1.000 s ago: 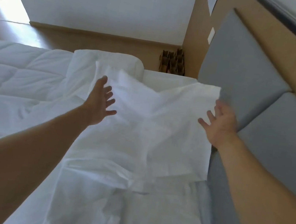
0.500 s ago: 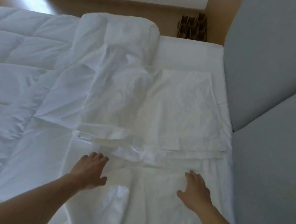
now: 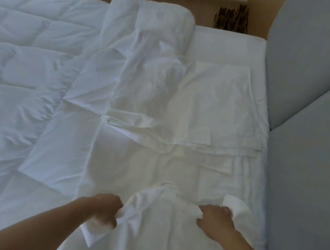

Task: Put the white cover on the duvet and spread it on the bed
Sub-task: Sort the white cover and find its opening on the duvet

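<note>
My left hand (image 3: 104, 209) and right hand (image 3: 215, 221) each have the fingers curled tight on a bunched fold at the near edge of the white cover (image 3: 157, 226). The right hand is nearer the grey headboard (image 3: 312, 104). The cover's long axis runs away from my fingers, parallel to the headboard. The duvet (image 3: 24, 56) lies beyond the cover from the headboard, on my left-hand side.
</note>
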Tool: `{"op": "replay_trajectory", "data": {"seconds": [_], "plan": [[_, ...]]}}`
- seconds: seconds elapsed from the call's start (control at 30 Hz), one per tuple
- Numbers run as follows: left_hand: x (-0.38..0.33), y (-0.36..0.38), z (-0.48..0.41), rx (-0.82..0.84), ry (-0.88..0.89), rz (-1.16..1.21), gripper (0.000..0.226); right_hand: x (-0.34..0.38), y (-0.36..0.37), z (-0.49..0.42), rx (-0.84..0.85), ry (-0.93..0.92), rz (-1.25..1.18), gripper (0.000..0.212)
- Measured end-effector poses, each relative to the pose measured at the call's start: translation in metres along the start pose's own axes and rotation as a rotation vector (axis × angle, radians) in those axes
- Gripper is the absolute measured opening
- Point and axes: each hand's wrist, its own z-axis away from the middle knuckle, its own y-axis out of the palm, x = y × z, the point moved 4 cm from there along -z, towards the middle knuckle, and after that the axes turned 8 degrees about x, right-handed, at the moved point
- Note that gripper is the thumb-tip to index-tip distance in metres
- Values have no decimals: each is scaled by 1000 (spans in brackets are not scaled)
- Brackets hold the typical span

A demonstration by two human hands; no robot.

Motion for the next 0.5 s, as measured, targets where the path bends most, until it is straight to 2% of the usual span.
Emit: {"op": "replay_trajectory", "data": {"seconds": [0.13, 0.3, 0.4, 0.5], "plan": [[0, 45, 30, -44, -44, -128, 35, -4, 42, 59, -43, 5, -80, 13], [1, 87, 63, -158, 113, -287, 29, 4, 99, 126, 55, 84, -102, 16], [4, 115, 84, -147, 165, -252, 27, 20, 129, 158, 109, 125, -115, 19], [6, 148, 101, -47, 194, -198, 25, 30, 151, 185, 133, 171, -126, 18]]}}
